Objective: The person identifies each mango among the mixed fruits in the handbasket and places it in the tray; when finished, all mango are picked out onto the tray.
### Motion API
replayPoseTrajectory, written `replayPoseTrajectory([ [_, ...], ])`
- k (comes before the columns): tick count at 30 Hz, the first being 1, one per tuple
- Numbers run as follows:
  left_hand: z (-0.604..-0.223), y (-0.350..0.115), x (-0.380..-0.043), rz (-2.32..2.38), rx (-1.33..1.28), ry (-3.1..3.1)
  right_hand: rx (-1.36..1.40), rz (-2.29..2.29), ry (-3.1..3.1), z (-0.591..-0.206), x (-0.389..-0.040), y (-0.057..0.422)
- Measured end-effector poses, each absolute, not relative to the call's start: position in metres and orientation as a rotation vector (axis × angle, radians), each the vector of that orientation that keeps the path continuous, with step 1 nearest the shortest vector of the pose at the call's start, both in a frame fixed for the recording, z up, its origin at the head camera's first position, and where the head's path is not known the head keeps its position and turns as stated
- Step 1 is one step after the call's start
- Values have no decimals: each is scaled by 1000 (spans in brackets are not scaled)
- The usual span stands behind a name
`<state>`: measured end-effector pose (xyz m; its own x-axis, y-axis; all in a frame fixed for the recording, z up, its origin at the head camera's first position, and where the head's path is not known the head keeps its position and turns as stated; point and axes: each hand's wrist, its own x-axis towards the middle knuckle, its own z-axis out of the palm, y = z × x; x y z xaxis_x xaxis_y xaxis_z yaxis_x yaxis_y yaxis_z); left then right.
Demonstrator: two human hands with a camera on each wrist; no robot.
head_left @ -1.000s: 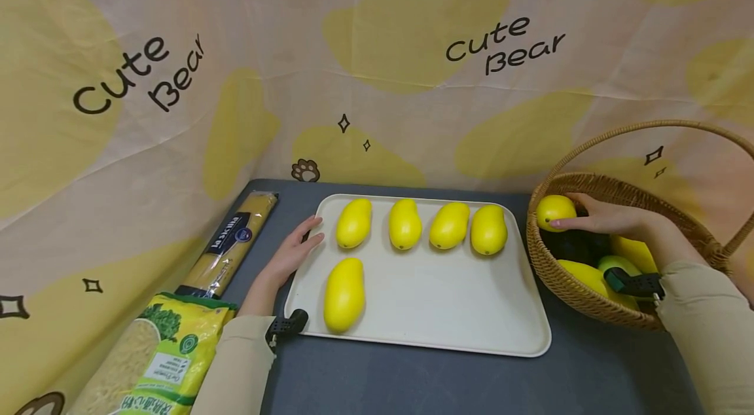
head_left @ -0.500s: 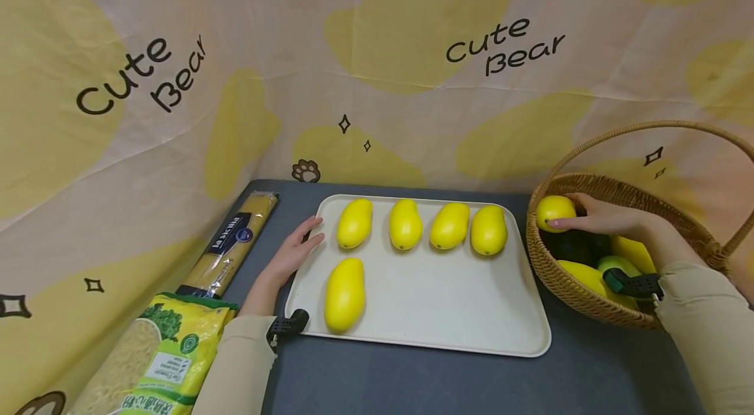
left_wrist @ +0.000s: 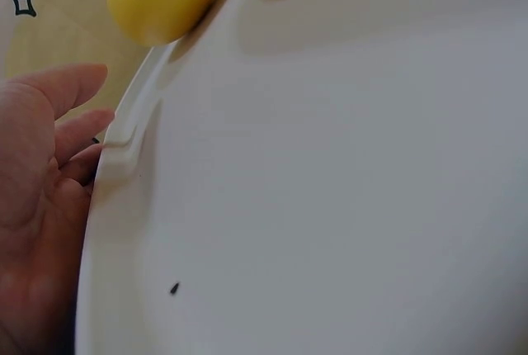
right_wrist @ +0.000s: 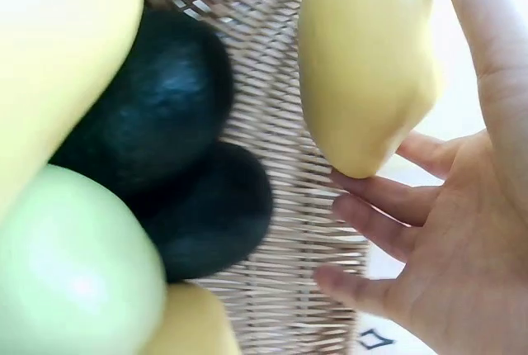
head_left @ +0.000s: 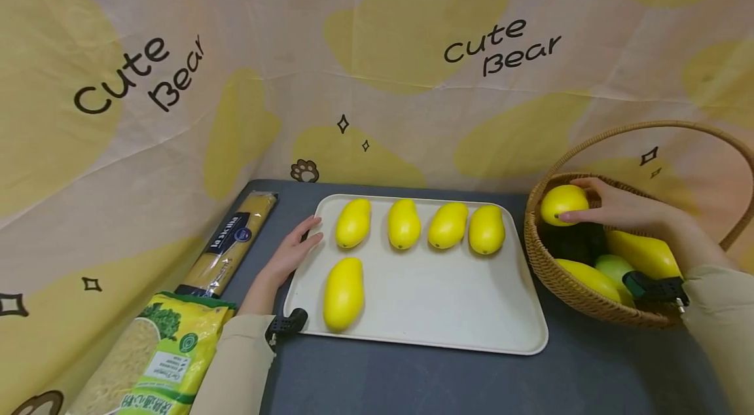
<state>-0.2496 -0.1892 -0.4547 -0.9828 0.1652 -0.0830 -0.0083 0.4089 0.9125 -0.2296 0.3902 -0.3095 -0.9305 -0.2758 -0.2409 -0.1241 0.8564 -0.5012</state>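
My right hand [head_left: 618, 209] grips a yellow mango [head_left: 563, 205] between thumb and fingers, inside the wicker basket [head_left: 554, 271] near its far left wall. In the right wrist view the mango [right_wrist: 363, 66] looks raised beside dark green avocados [right_wrist: 157, 103]. A pale green fruit [right_wrist: 78, 268] and more yellow mangoes share the basket. My left hand [head_left: 287, 256] lies at the left rim of the white tray [head_left: 436, 297], fingers fairly straight. In the left wrist view its fingertips [left_wrist: 99, 117] touch or nearly touch that rim. On the tray several mangoes [head_left: 403, 224] form a back row, with one mango [head_left: 343, 294] at front left.
A pack of spaghetti [head_left: 232, 238] and a yellow-green bag of pasta [head_left: 156, 353] lie left of the tray. The basket's tall handle [head_left: 654, 127] arches above its opening. A patterned cloth [head_left: 383, 61] hangs behind the grey table [head_left: 406, 382].
My right hand has moved slightly up and right with the mango, which shows more clear of the basket's contents. My left hand and the mangoes on the tray stay put.
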Motion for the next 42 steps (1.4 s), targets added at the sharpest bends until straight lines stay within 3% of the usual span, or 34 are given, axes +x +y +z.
replayPoseTrajectory([
  [8,-454,-195,-249,1607,120,2509,-348,-812,2754,-292,-208,387],
  [17,-455,-196,-248,1609,128,2510,-364,-933,2836,-297,-167,355],
  [28,-456,-193,-249,1623,146,2506,-508,-1331,2831,-326,-118,289],
  [42,-453,-188,-247,1622,138,2503,-576,-1436,2718,-381,-113,227],
])
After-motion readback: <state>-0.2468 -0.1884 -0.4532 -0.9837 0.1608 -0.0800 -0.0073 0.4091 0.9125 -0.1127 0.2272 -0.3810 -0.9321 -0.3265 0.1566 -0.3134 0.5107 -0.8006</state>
